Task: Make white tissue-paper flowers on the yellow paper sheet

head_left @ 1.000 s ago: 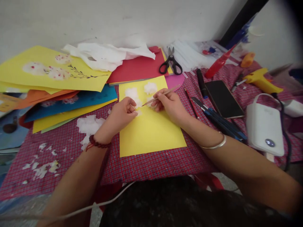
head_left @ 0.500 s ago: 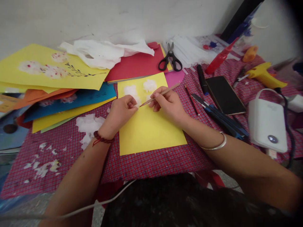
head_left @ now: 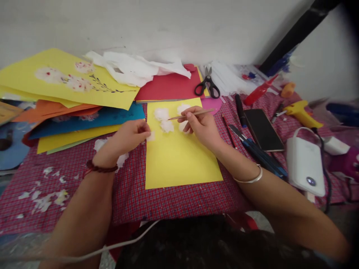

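Observation:
A yellow paper sheet [head_left: 182, 160] lies in front of me, with fluffy white tissue clusters [head_left: 162, 114] near its top. My left hand [head_left: 134, 132] is at the sheet's left edge, thumb and fingers pinched on a small white tissue piece [head_left: 151, 136]. Held like a pen in my right hand [head_left: 198, 125] is a thin, pointed wooden stick [head_left: 206, 111], whose exact kind I cannot tell. Its tip points left, at the white clusters. My right hand partly covers the clusters on the right. Beside my left wrist lies a torn white tissue pile [head_left: 122, 160].
Coloured papers [head_left: 70, 121] are stacked at the left, under a decorated yellow sheet [head_left: 112, 99]. White scraps [head_left: 45, 201] litter the checked cloth [head_left: 134, 201]. Black scissors [head_left: 207, 84], a blue cutter [head_left: 258, 157], a black phone-like slab [head_left: 263, 130] and a yellow glue gun [head_left: 303, 114] lie right.
My left hand has drawn back left from the stick's tip, with a tissue piece in its fingers. A white cluster shows where that hand was. The whole view has shifted slightly.

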Action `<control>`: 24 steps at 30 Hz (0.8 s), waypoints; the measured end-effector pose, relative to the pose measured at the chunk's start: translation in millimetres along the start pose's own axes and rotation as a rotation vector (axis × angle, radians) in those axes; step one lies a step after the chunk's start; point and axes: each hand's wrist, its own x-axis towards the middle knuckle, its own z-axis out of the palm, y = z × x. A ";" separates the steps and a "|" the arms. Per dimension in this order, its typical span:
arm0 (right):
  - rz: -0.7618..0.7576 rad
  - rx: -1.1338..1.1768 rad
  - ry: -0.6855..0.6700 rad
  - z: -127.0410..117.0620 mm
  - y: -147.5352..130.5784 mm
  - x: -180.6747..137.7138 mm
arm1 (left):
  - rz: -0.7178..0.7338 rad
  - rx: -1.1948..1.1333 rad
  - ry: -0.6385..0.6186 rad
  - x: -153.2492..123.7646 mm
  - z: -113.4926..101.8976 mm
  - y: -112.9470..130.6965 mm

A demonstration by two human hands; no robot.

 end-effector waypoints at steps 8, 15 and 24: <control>-0.043 -0.210 -0.083 4.8 -2.2 19.5 | 0.114 0.467 -0.081 -16.4 13.0 29.8; -0.080 -0.354 -0.161 10.3 -5.9 7.6 | 0.340 0.871 -0.043 -36.8 33.5 42.7; -0.050 -0.195 -0.052 5.7 -9.4 6.3 | 0.328 0.879 -0.070 -33.3 39.1 38.0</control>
